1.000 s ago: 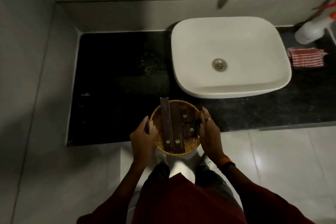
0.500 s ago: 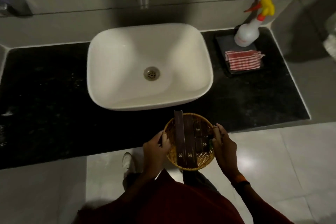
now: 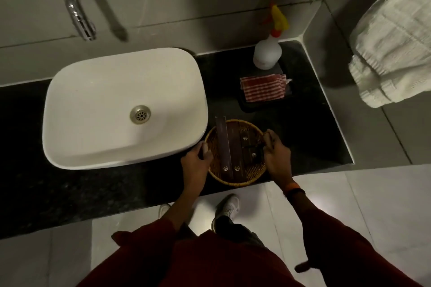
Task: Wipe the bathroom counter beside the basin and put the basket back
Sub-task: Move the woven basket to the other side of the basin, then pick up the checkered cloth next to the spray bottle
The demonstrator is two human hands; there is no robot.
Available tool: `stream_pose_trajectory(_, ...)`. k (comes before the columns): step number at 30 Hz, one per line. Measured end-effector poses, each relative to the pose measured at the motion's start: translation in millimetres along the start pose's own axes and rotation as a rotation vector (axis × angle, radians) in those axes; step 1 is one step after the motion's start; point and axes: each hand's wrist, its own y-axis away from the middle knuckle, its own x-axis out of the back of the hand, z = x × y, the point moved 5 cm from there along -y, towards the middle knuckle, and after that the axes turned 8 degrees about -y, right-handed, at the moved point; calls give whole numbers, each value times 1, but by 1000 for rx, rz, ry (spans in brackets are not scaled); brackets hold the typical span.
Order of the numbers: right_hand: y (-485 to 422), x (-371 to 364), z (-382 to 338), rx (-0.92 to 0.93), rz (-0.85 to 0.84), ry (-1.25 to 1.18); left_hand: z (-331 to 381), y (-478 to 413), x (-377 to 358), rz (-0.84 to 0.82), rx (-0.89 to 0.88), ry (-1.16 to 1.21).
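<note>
A black bathroom counter [image 3: 314, 128] carries a white basin [image 3: 123, 109], and just right of the basin, at the counter's front edge, a round wicker basket [image 3: 235, 179] of dark sachets is gripped by its rim between the left hand [image 3: 194, 166] and right hand [image 3: 276, 158].

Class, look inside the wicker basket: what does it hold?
The basket holds long dark packets and small dark boxes, each bearing a light emblem. Anything beneath them is covered.

A white spray bottle [image 3: 266, 55] stands behind a striped cloth [image 3: 263, 88]; a white towel [image 3: 394, 39] hangs right.
</note>
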Motion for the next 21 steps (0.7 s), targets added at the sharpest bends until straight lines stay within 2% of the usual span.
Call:
stream_pose_trajectory(8,-20,8,10,-14,-69,23,34,28,-2,73,86,16)
stream_pose_trajectory(10,-29,19,7,12,-7,-65,57,47,-4,68,-2,42)
stream_pose_trajectory(12,-47,31,0,23,39,-121,83,55,-8,89,-186,3)
stream_pose_trajectory(14,-76,40,-10,3,54,-129,108,35,-19,82,-259,-5)
stream_pose_trajectory(17,-127,47,-31,64,79,-19,149,-32,-48,-23,-215,-3)
stream_pose_trajectory(21,-190,44,-41,29,62,300,182,-126,-96,-156,-325,-221)
